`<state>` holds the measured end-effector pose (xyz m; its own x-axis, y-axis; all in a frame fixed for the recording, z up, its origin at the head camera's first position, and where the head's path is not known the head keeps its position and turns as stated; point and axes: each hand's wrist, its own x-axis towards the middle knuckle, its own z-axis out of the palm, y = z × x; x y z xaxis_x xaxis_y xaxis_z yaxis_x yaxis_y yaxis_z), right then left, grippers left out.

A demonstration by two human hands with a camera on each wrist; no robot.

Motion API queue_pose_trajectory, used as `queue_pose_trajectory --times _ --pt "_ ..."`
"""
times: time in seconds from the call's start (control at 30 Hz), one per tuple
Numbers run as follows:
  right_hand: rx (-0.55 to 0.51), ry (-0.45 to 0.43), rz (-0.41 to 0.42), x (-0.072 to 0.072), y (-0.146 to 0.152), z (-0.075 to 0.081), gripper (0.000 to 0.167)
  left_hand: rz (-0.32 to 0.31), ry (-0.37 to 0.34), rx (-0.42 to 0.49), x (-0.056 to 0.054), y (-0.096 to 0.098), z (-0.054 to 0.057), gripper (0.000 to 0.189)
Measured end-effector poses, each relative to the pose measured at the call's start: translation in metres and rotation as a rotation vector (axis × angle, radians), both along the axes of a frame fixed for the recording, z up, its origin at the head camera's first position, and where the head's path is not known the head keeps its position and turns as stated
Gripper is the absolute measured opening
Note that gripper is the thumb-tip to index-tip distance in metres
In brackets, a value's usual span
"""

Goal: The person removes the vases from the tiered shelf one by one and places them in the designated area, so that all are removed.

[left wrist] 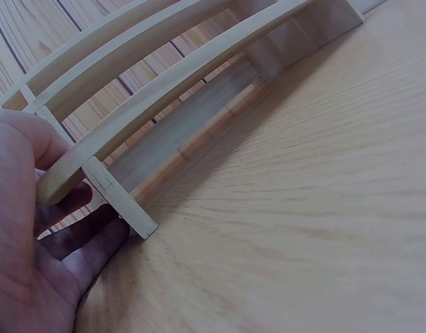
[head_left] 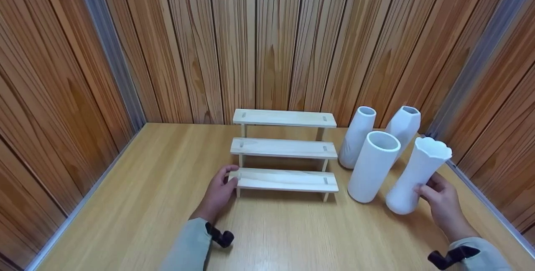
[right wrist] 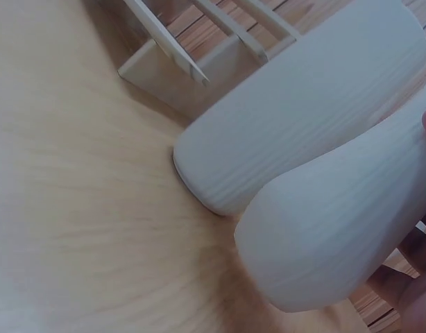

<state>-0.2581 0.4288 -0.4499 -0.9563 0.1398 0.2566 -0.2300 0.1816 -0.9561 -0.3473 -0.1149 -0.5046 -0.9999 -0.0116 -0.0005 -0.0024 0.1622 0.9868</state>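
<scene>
A three-tier wooden display stand [head_left: 284, 149] stands on the table, its lowest step nearest the person. My left hand [head_left: 220, 188] grips the left end of that step, the thumb over the board and the fingers around its edge and below it, as the left wrist view shows. On the right, my right hand [head_left: 443, 202] holds a white vase with a scalloped rim [head_left: 420, 177] between thumb and fingers at its right side. This vase leans slightly, and its rounded base shows in the right wrist view. Just left of it stands a white cylindrical vase [head_left: 372, 170].
Behind the cylinder are two more white vases: a tapered one with a round mouth [head_left: 357, 139] and one with an angular mouth [head_left: 404, 124]. Wood-panelled walls [head_left: 271, 45] enclose the table [head_left: 159, 179] at the back and both sides.
</scene>
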Motion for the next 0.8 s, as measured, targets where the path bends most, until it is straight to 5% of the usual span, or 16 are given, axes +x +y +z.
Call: queue_pose_trajectory --times 0.43,0.8 --pt "0.058 -0.059 -0.027 -0.013 0.013 -0.01 0.065 0.009 -0.032 -0.002 0.002 0.0 0.001 0.03" --pt "0.051 -0.05 -0.053 -0.019 0.015 -0.017 0.045 0.003 0.028 -0.02 0.001 -0.001 0.0 0.031"
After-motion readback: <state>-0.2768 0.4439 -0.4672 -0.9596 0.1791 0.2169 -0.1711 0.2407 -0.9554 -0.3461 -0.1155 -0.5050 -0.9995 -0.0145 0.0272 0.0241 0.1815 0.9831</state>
